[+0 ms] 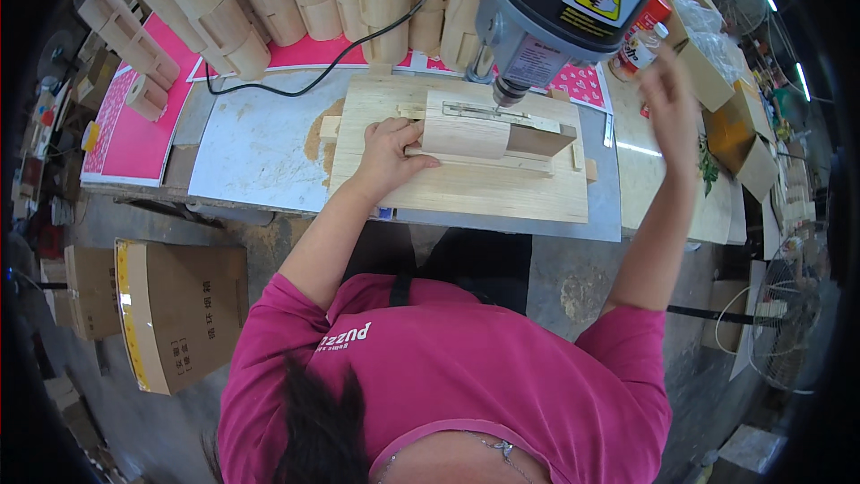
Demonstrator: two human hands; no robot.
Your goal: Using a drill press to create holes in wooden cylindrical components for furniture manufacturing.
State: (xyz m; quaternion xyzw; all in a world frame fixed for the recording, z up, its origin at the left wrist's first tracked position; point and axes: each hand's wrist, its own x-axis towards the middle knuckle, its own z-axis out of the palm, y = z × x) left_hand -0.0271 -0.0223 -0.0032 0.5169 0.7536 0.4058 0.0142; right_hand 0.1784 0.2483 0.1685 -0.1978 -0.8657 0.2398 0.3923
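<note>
A pale wooden cylinder (464, 136) lies sideways in a wooden jig (448, 186) under a bench drill press (555, 13). A slotted metal strip (475, 111) sits along its top. The drill chuck (510, 92) is just above that strip. My left hand (391, 158) grips the cylinder's left end, with the thumb along the near side and the fingers behind. From the cylinder's right end a flat brownish block (540, 139) sticks out. My right hand (667, 94) is raised to the right of the drill press, beside a clear bottle; its fingers are blurred by motion.
Stacked wooden cylinders (385, 4) line the back of the bench. A black cable (327, 72) curves across the bench behind the jig. One short wooden piece (146, 97) lies at left on pink sheets. Cardboard boxes (188, 305) stand on the floor; a fan (788, 314) is at right.
</note>
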